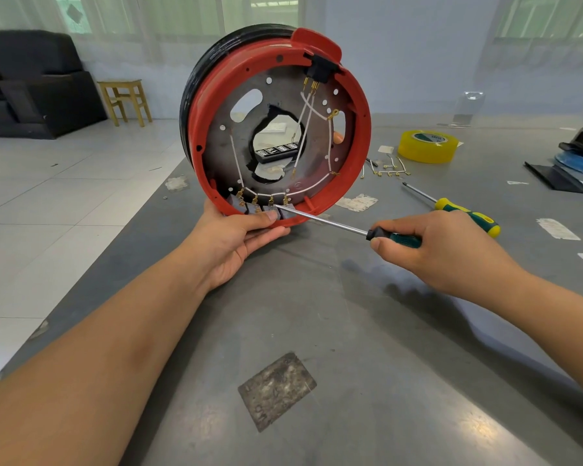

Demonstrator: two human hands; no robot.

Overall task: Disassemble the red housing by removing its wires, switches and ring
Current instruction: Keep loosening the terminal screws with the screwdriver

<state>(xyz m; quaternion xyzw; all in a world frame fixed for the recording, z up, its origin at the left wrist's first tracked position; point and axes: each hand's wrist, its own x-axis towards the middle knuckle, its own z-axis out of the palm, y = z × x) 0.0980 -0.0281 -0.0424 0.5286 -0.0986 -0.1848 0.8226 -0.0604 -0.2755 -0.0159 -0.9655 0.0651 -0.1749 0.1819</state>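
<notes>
- Your left hand grips the bottom rim of the red housing, which stands on edge on the grey table.
- Your right hand grasps a screwdriver; its tip meets the switches near the white wires.
- A second screwdriver and a roll of yellow tape lie to the right.
</notes>
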